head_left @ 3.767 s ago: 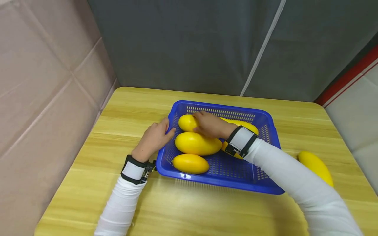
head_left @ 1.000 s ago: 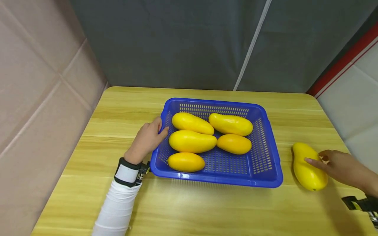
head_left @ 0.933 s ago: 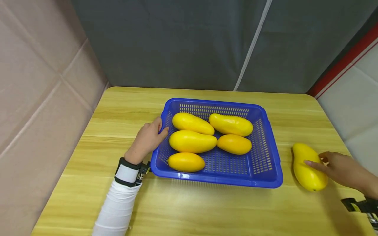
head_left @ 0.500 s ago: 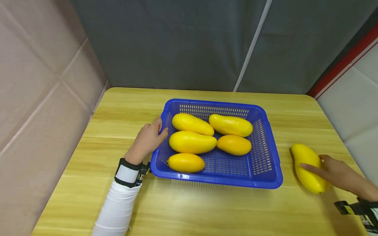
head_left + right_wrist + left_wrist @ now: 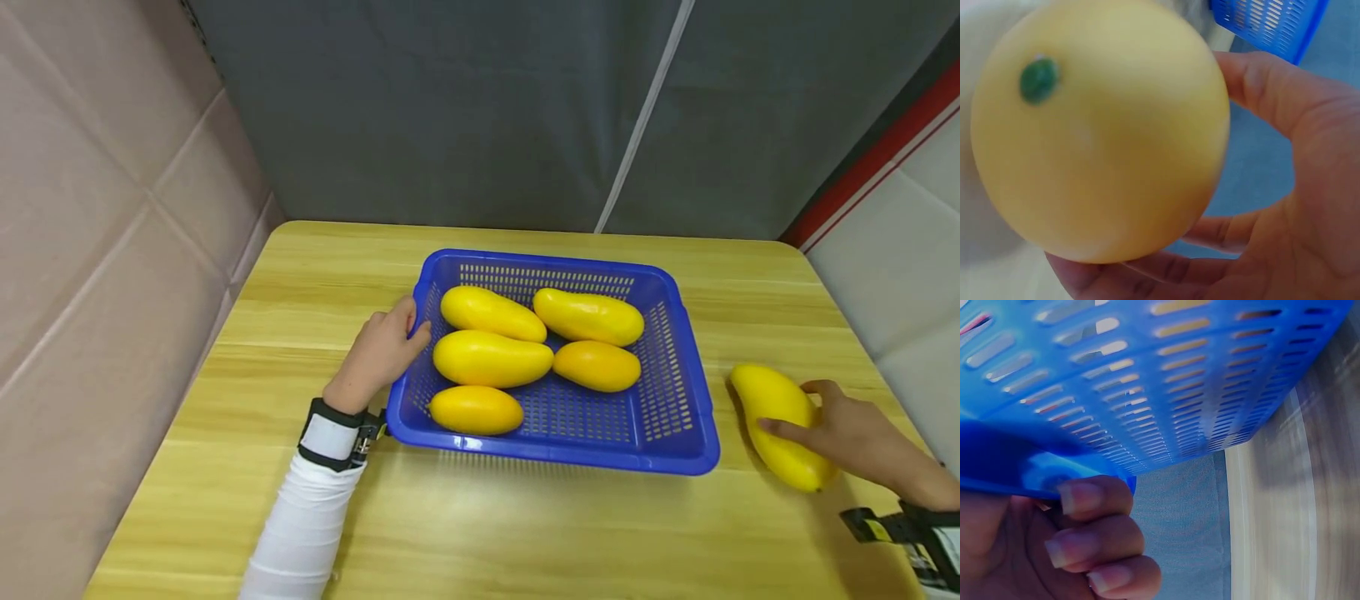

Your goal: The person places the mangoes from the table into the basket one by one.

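Observation:
My left hand [image 5: 378, 354] grips the left rim of the blue plastic basket [image 5: 555, 463]; in the left wrist view its fingers [image 5: 1100, 540] curl below the rim. Out to the right, my right hand [image 5: 855, 433] holds a large, curved yellow mango [image 5: 772, 408], thumb over its top and fingers round the far side. The right wrist view has the mango [image 5: 1104, 144] end-on, a green stem spot showing, with fingertips under it. Inside the basket lie several more fruits: long yellow mangoes [image 5: 491, 358] and smaller, oval orange-yellow ones [image 5: 476, 410].
The wooden table [image 5: 525, 533] carries the basket near its middle. A dark grey curtain [image 5: 450, 117] hangs behind the back edge. Pale padded walls stand at the left [image 5: 97, 250] and the right [image 5: 930, 250]. The basket's front right part shows bare slotted floor.
My right hand has left the basket and taken hold of the mango at the right. That mango has since turned and shifted slightly left. My left hand stays on the rim.

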Motion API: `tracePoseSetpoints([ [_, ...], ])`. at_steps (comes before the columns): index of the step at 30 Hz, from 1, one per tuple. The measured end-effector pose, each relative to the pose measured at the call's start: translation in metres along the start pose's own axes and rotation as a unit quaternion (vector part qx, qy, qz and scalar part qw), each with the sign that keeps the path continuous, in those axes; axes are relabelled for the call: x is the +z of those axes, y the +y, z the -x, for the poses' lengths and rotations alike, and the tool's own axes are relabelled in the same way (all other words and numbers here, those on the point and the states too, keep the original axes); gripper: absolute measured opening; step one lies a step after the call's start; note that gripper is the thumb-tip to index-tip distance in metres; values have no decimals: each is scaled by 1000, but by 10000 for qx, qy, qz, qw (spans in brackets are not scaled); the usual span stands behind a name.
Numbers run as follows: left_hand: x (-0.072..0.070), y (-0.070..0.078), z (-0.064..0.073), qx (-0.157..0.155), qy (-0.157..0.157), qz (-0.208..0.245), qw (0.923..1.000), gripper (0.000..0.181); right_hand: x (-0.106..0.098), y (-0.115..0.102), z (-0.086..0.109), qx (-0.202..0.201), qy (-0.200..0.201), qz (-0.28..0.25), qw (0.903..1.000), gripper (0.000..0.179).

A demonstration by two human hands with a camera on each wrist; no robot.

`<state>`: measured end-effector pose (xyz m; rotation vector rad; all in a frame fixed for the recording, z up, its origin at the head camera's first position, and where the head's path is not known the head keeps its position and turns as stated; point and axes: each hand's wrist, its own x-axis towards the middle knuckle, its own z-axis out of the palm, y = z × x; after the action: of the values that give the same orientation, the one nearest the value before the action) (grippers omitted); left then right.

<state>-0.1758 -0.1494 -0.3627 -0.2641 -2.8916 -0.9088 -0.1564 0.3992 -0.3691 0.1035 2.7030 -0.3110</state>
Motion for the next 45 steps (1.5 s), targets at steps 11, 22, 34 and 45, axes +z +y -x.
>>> tracePoseSetpoints([
  [11, -2, 0, -1, 51, 9, 7, 10000, 23, -40, -39, 27, -914, 1378, 168, 9861, 100],
  [22, -3, 1, 0, -10, -40, -9, 10000, 23, -48, -97, 40, -2017, 1884, 564, 9595, 97],
  [34, -3, 1, 0, -79, -31, 13, 10000, 23, -52, -149, 47, -2736, 1412, 744, 9485, 94],
  [45, -2, 2, 1, -114, -54, 28, 9999, 23, -32, -185, 46, -3660, 1227, 953, 9176, 81],
])
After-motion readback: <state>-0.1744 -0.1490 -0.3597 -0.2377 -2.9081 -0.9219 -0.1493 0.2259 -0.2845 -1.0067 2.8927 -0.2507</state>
